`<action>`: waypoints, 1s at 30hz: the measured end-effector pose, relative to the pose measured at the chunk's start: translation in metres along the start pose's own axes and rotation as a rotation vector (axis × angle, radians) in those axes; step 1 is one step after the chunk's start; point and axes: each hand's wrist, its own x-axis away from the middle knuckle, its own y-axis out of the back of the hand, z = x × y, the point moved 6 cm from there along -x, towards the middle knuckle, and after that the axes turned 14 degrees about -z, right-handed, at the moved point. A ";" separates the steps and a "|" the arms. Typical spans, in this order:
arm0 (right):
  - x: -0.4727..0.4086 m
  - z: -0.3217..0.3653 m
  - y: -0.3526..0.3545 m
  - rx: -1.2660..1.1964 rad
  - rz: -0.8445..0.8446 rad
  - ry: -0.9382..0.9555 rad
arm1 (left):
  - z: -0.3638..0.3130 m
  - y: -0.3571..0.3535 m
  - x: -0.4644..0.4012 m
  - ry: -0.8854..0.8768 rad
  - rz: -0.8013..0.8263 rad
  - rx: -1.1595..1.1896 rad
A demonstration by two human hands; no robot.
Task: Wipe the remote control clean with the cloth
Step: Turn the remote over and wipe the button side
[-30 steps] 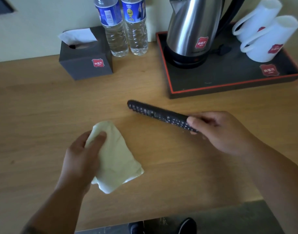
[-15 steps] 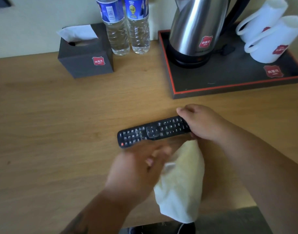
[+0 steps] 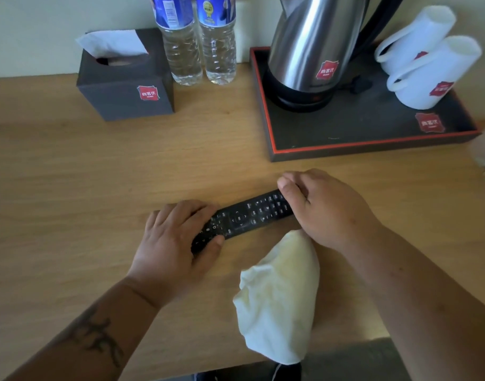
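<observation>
Holding: left hand [image 3: 169, 248] fingers grip remote control [image 3: 245, 218]
Right hand [image 3: 323, 207]: pinches other end; cloth [image 3: 279, 295] hangs below
Advice: steady remote, rub buttons

Glossy metal kettle [image 3: 312, 48] — seemingly matt wood table [image 3: 70, 188]
</observation>
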 end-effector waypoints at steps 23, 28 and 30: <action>0.018 0.020 0.007 0.158 -0.118 0.057 | -0.008 -0.025 -0.019 -0.030 0.059 -0.090; 0.034 0.014 -0.002 0.197 -0.066 0.078 | -0.007 -0.026 -0.017 -0.024 0.045 -0.069; 0.050 0.009 0.001 0.213 -0.041 0.082 | -0.006 -0.025 -0.017 -0.022 0.039 -0.060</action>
